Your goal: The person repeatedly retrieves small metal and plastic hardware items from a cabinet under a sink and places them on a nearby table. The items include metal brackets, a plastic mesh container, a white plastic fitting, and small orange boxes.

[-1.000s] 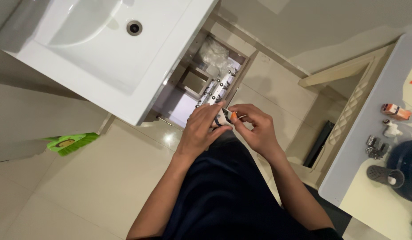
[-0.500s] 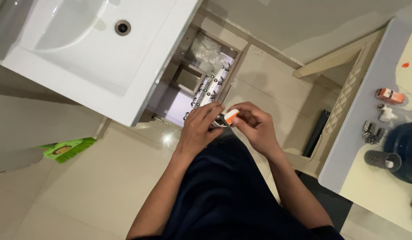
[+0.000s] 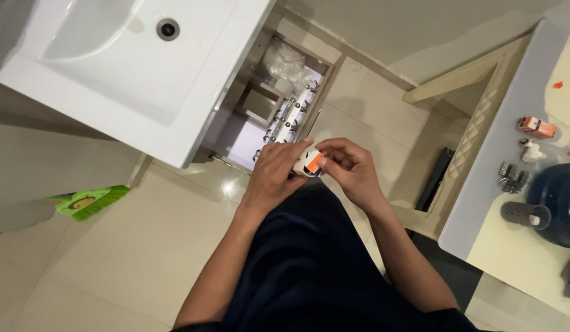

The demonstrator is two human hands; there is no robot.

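Observation:
Both hands meet in front of my body over a small orange and white packet (image 3: 311,163). My left hand (image 3: 276,175) grips its left side with the fingers curled around it. My right hand (image 3: 349,169) pinches its right end between thumb and fingers. Just beyond the hands an open drawer (image 3: 251,132) under a white sink (image 3: 122,67) holds a strip of metal hooks (image 3: 289,117), a clear plastic bag (image 3: 284,61) and a small box.
A counter (image 3: 482,203) at the right carries a small orange box (image 3: 536,127), metal fittings (image 3: 512,175), a round drain cover (image 3: 526,215) and a dark blue round object (image 3: 562,197). A green mat (image 3: 85,201) lies on the tiled floor at the left.
The view has shifted slightly left and down. My hands stay together on the packet, with the fingers working at its right end.

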